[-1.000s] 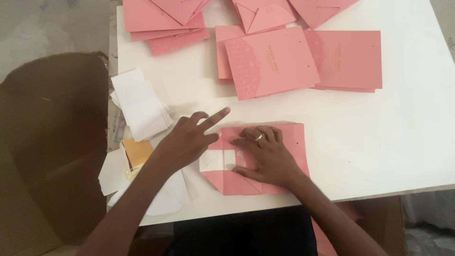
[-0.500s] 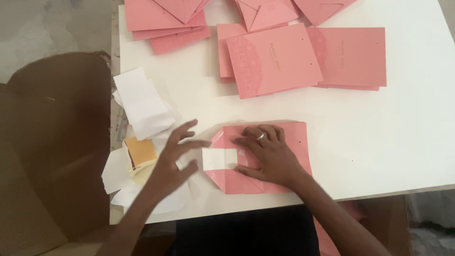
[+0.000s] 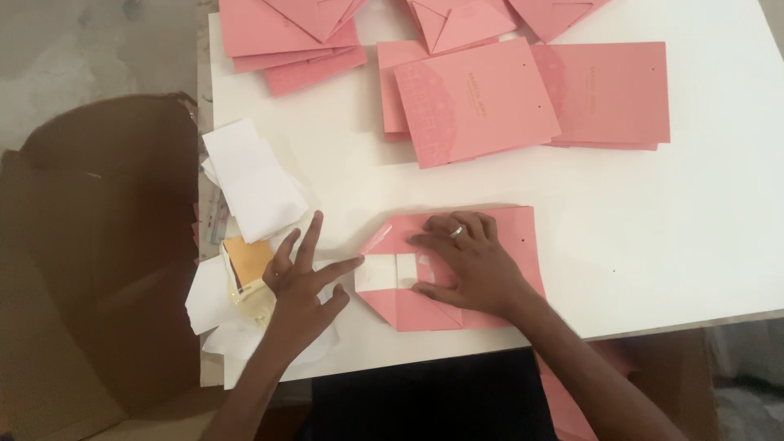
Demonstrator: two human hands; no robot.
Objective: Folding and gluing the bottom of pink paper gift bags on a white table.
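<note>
Left hand [image 3: 304,282] now off pink envelope [image 3: 457,269]

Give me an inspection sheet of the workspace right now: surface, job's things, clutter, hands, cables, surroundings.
Surface: white table, bare at its right side.
Job's things: pink envelope lies flat at the near edge, flap pointing left, with a white strip across the flap.
Clutter: loose white paper slips and a small orange pad at the left edge; stacks of pink envelopes along the far side.
Hands: right hand presses flat on the pink envelope, a ring on one finger; left hand has its fingers spread beside the flap, holding nothing.
Cables: nothing seen.
Surroundings: open cardboard box left of the table; grey floor.
</note>
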